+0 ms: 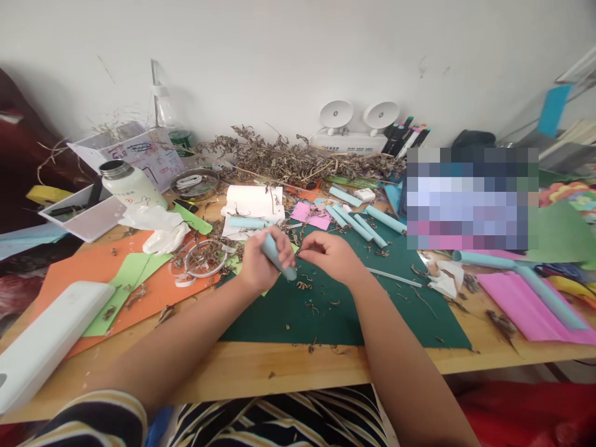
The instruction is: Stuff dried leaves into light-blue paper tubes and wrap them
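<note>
My left hand (261,261) is wrapped round a light blue paper tube (277,256), which tilts with its lower end toward me. Just right of it, the fingers of my right hand (328,256) are pinched together; whatever is between them is too small to make out. Both hands are above a dark green mat (298,323) strewn with crumbs of dried leaf (305,285). Several more blue tubes (370,231) lie on the mat's far side. Left of my left hand, dried leaves fill a white ring-shaped roll (205,259).
A heap of dried stalks (298,158) lies along the wall, before a white device with two round discs (358,139). An open bottle (133,183), orange paper (107,261) and a white power bank-like block (51,341) are on the left. Pink paper (526,304) lies right.
</note>
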{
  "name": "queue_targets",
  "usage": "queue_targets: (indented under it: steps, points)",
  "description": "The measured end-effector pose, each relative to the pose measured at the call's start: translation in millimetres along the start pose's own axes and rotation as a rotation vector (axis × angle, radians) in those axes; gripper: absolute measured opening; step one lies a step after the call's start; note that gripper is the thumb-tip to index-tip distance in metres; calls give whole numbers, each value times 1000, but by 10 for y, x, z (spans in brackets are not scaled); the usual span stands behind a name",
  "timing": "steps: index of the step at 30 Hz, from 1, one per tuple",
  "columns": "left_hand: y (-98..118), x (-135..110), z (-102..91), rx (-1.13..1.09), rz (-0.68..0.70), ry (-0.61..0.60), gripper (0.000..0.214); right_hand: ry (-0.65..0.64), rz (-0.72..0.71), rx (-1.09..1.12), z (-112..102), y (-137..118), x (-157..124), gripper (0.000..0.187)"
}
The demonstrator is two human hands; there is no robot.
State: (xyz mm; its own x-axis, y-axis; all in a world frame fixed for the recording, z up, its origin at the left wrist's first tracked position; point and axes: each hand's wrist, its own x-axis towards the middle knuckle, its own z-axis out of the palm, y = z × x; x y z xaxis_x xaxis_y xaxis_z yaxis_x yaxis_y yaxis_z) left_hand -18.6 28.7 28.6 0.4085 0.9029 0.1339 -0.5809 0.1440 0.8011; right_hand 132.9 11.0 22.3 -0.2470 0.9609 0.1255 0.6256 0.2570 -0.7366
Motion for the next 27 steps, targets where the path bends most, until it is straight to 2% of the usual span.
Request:
queue_targets:
  steps: [4, 6, 10, 15, 20, 22, 24, 27]
  points:
    - [-40, 15, 12, 110, -153, -76, 29, 142, -43, 158, -57, 44, -18, 16]
    - [16, 50, -26, 162, -148, -110, 26, 142, -2, 54, -78, 71, -11, 17]
    - [180, 123, -92, 197, -32, -106, 20, 24, 178, -356, -75, 140, 31, 12]
    - [456, 170, -84, 179, 165, 101, 28, -87, 218, -448, -25, 177, 49, 17]
    - [869, 98, -29, 62, 299, 305, 37, -129, 193, -510, -17, 118, 10, 42]
    - [1034, 37, -5, 70, 367, 304, 40, -140, 177, -541, 7, 70, 7, 54]
    - [1163, -23, 8, 135, 461, 254, 43, -146, 150, -571, 63, -6, 20, 62]
    - [1251, -89, 7, 268, 573, 203, 39, -162, 90, -602, 215, -156, 75, 58]
